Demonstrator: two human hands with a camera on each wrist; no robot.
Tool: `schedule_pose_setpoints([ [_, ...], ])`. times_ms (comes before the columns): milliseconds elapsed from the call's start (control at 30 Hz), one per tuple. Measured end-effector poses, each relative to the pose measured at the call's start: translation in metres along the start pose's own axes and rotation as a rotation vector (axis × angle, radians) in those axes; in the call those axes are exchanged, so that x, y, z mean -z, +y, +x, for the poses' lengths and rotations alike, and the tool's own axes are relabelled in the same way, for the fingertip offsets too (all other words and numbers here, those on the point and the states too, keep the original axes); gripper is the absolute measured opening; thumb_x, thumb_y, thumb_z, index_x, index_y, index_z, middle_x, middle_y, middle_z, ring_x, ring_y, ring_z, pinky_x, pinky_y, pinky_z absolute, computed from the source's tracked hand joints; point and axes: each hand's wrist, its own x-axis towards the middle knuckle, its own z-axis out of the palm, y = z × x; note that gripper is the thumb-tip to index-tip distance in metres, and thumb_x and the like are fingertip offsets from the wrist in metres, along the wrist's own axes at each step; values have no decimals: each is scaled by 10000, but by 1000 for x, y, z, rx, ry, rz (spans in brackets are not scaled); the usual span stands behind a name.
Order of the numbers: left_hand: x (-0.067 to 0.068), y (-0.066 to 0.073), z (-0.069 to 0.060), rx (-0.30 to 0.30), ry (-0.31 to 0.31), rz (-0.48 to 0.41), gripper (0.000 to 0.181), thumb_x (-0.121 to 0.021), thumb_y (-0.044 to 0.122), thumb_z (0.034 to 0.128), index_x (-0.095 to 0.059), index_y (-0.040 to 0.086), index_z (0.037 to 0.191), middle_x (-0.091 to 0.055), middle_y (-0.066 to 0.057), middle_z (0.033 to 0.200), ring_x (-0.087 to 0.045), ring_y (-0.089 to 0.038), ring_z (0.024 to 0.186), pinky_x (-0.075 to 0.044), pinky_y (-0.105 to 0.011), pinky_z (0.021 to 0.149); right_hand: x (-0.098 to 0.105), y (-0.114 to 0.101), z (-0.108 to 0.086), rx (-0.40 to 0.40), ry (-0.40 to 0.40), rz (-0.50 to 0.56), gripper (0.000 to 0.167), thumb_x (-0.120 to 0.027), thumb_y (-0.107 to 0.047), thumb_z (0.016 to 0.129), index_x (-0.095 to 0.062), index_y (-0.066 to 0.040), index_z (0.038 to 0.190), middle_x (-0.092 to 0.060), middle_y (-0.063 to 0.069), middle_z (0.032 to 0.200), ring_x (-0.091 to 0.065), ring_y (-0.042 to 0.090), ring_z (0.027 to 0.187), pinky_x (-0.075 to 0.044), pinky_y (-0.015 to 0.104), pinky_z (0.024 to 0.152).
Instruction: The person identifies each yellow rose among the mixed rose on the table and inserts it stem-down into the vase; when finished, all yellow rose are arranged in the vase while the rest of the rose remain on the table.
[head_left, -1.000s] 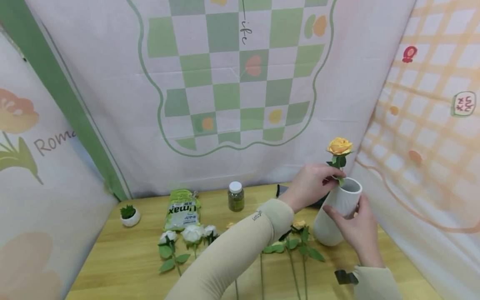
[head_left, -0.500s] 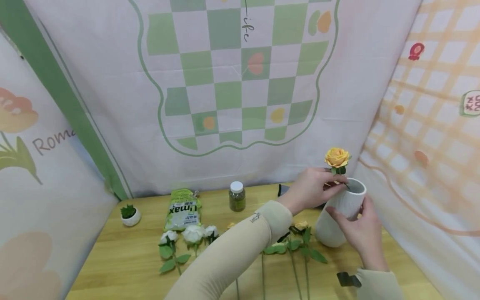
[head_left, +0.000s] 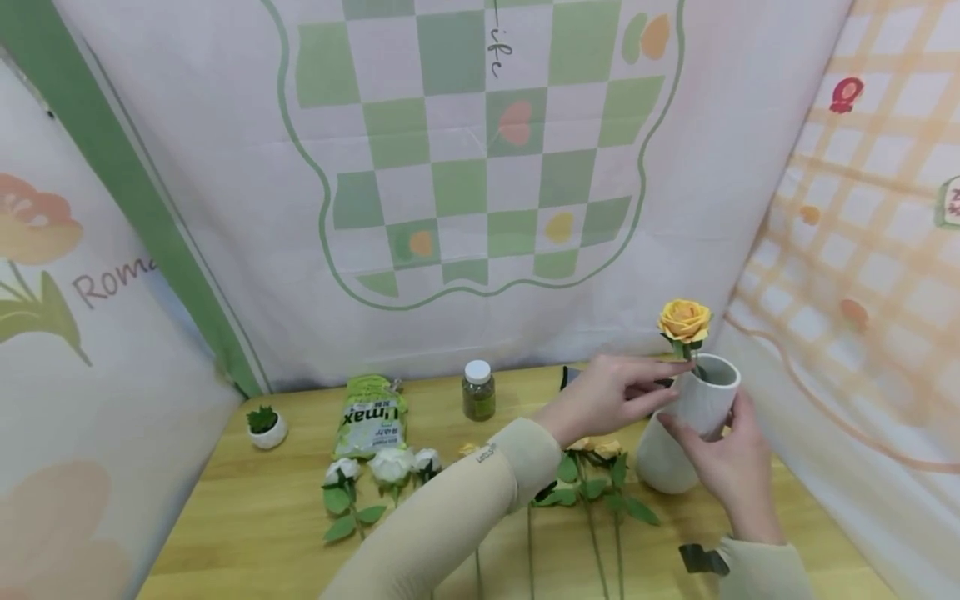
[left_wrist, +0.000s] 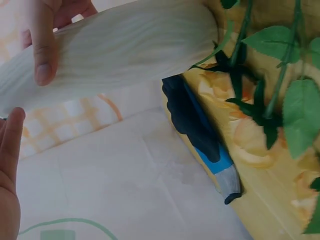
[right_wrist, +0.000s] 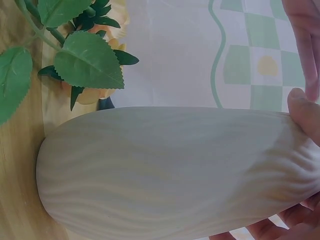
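Note:
A yellow rose (head_left: 685,322) has its stem in the mouth of the white vase (head_left: 667,460), its bloom above the rim. My left hand (head_left: 609,398) is at the rim beside the stem, fingers extended and fingertips close to it; whether they touch the stem I cannot tell. The vase leans to the right, and my right hand (head_left: 733,473) grips its upper part. In the left wrist view the right thumb lies along the vase (left_wrist: 125,52), with the left fingers (left_wrist: 12,145) near its rim. The right wrist view shows the vase's ribbed side (right_wrist: 165,170).
White roses (head_left: 392,465) and yellow roses (head_left: 606,449) lie on the wooden table (head_left: 225,517) left of the vase. Farther back are a green bag (head_left: 369,418), a capped jar (head_left: 478,392) and a small potted plant (head_left: 267,427). A dark and blue object (left_wrist: 197,125) lies behind the vase.
The yellow rose has come down into the vase's mouth. My left fingers have loosened from around the stem and straightened. My right hand keeps its grip on the vase.

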Motion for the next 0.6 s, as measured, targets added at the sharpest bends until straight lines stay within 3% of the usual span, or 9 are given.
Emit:
schedule_pose_setpoints([
  [67, 1, 2, -14, 37, -16, -28, 455, -655, 248, 1104, -608, 141, 1543, -701, -23, 1430, -661, 131, 1044, -514, -54, 888, 1, 0, 0, -14, -6, -3, 928, -930, -365, 866, -422, -131, 1607, -612, 269, 1399, -575, 430, 1237, -447, 363, 815],
  [167, 5, 8, -39, 103, -64, -22, 489, -641, 262, 1111, -560, 169, 1585, -736, -9, 1366, -666, 143, 1003, -525, -49, 850, 1, 0, 1, -29, -22, -2, 947, -923, -390, 874, -403, -119, 1617, -599, 287, 1412, -568, 444, 1249, -494, 471, 864],
  [400, 11, 17, -110, 267, -265, 126, 396, -671, 300, 1100, -665, 250, 1493, -797, 107, 1002, -520, 149, 580, -475, -59, 590, 1, -1, 3, -51, -43, -15, 973, -909, -428, 887, -372, -108, 1632, -581, 291, 1418, -562, 453, 1256, -544, 589, 898],
  [533, 6, 18, -152, 382, -361, 139, 372, -701, 311, 1080, -699, 261, 1448, -807, 115, 1045, -392, 70, 433, -441, -103, 493, 1, -2, 1, -63, -49, 6, 987, -915, -414, 884, -362, -109, 1642, -568, 296, 1441, -551, 460, 1282, -521, 691, 975],
  [600, 3, 18, -170, 416, -370, 121, 370, -727, 292, 1061, -713, 241, 1428, -803, 109, 1124, -376, 41, 419, -440, -110, 479, 1, -2, 0, -70, -47, 2, 988, -922, -408, 877, -369, -116, 1641, -576, 289, 1437, -556, 448, 1277, -543, 622, 948],
])
